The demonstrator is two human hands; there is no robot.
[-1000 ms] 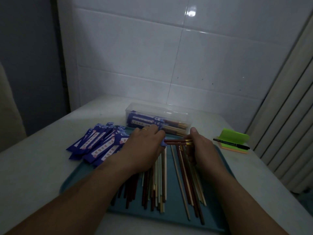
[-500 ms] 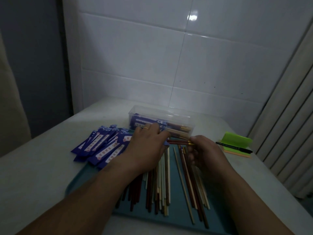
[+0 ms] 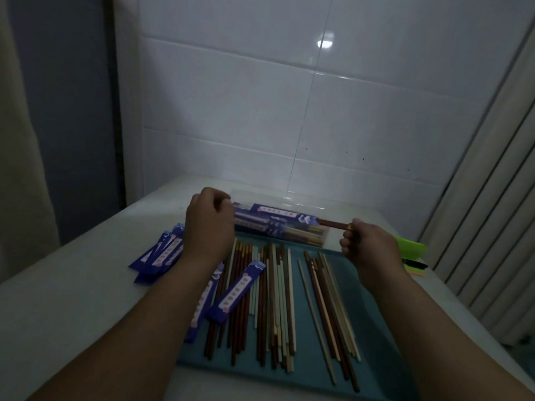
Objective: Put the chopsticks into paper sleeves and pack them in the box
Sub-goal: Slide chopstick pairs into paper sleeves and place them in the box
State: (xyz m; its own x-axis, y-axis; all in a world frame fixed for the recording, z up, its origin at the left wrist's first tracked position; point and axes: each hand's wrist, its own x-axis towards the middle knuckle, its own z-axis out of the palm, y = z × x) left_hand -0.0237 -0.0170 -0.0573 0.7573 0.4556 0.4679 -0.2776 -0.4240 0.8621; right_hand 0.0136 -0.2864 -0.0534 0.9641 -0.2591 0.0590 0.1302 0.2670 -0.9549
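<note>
Left hand (image 3: 210,227) and right hand (image 3: 367,246) raised one sleeved pair (image 3: 275,211).

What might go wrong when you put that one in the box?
The brown chopsticks poke out of the blue paper sleeve near the right hand, so they might slip out if it tilts. The left hand grips only the sleeve's other end, so the paper may bend. The clear box already holds packed pairs, so this one might not lie flat.

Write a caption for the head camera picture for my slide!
Left hand and right hand hold sleeved chopsticks at the clear box; loose chopsticks lie on the tray.
</note>
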